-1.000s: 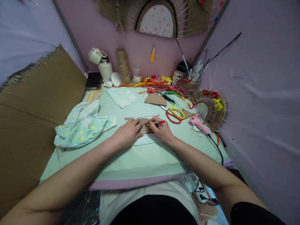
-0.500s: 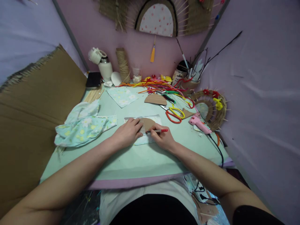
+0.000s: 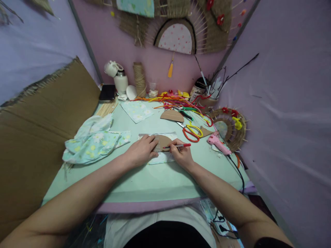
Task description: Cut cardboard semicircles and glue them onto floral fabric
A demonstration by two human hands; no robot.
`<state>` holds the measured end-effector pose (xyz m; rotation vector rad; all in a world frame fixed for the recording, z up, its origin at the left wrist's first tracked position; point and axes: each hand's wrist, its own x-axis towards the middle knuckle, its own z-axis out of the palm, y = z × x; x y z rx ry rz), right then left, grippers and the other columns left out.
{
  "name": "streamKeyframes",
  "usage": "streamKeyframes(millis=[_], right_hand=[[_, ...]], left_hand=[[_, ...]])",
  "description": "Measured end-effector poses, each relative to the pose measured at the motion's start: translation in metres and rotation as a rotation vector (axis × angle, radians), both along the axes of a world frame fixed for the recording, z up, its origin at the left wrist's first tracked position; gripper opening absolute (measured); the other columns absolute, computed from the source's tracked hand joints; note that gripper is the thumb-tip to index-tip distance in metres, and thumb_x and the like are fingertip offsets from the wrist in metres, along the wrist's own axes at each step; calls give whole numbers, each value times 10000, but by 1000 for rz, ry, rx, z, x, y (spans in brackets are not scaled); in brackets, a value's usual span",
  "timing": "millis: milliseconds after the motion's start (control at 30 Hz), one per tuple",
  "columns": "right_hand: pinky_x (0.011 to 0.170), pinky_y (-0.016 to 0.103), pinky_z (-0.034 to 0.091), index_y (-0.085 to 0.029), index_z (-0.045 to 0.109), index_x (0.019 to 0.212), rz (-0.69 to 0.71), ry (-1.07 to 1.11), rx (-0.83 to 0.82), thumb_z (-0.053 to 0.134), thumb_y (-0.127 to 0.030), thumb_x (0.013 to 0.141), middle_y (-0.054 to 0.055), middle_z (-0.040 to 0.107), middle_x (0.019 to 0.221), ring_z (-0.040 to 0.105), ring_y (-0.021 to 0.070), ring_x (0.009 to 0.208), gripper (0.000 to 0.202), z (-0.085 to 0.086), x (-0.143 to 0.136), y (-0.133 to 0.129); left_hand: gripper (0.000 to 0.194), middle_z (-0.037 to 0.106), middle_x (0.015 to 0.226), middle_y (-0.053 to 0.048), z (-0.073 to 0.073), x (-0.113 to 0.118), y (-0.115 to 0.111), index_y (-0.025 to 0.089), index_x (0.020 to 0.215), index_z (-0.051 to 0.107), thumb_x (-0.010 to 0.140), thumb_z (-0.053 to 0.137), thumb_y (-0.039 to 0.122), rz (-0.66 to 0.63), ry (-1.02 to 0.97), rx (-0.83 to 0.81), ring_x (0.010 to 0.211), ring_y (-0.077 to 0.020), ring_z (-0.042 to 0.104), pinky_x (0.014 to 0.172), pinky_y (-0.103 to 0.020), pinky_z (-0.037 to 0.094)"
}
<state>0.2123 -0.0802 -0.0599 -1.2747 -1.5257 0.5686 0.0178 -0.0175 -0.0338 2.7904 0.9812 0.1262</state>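
A half-round piece of brown cardboard (image 3: pixel 163 142) lies on a pale fabric piece (image 3: pixel 162 158) at the front middle of the table. Flat across the cardboard's left part, my left hand (image 3: pixel 142 148) presses down with its fingers stretched out. A clear ruler-like strip (image 3: pixel 157 146), hard to make out, shows by its fingertips. My right hand (image 3: pixel 182 154) grips a red-capped pen (image 3: pixel 184 145), its tip over the cardboard near the lower edge. Whether the tip touches, I cannot tell. Just behind are red and yellow scissors (image 3: pixel 191 132) and another cardboard half-round (image 3: pixel 172 115).
Floral fabric (image 3: pixel 95 143) lies crumpled on the left beside a tall cardboard sheet (image 3: pixel 49 131). To the right rest a pink glue gun (image 3: pixel 218 143) with its cord and a round woven piece (image 3: pixel 239 132). Bottle (image 3: pixel 121 82), twine roll (image 3: pixel 139 80) and colourful pipe cleaners stand or lie at the back.
My right hand has shifted slightly right with the pen, uncovering more cardboard. My left hand stays on the cardboard. The whole view has tilted up a little.
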Motion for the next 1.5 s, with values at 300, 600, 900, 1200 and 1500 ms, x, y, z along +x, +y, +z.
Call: streamKeyframes(millis=[300, 600, 900, 1200, 1500], right_hand=[[527, 254, 406, -195, 614, 755, -83, 18, 37, 496, -307, 868, -12, 560, 593, 513, 136, 546, 197, -3, 4, 5], [468, 234, 366, -197, 577, 1027, -111, 131, 22, 428, -405, 949, -53, 497, 556, 452, 108, 463, 267, -8, 5, 15], [480, 234, 373, -187, 561, 955, -124, 66, -47, 425, -460, 948, -63, 485, 520, 456, 110, 451, 305, -9, 5, 17], [490, 238, 386, -194, 558, 937, -127, 38, -79, 425, -463, 936, -54, 508, 549, 475, 120, 471, 300, -8, 5, 18], [753, 319, 469, -192, 539, 994, -143, -199, -36, 537, -324, 866, 37, 641, 883, 592, 172, 793, 185, -17, 13, 24]], left_hand=[[366, 644, 1223, -90, 8, -7, 12, 219, 1211, 594, 912, 484, 400, -16, -46, -6, 1084, -255, 581, 863, -338, 442], [436, 713, 778, -37, 16, -26, 32, 189, 819, 655, 971, 313, 413, 363, -749, 152, 730, -166, 655, 706, -268, 452], [400, 713, 886, -55, 10, -30, 48, 177, 1047, 652, 953, 352, 424, 479, -992, 23, 761, -163, 669, 788, -288, 509], [444, 486, 1417, -129, -8, -33, 59, 184, 1315, 522, 874, 475, 204, 398, -329, 111, 1280, -299, 447, 1014, -457, 386], [386, 600, 1098, -132, -1, -13, 23, 160, 1055, 583, 813, 595, 460, 218, -219, 31, 1061, -309, 505, 877, -419, 413]])
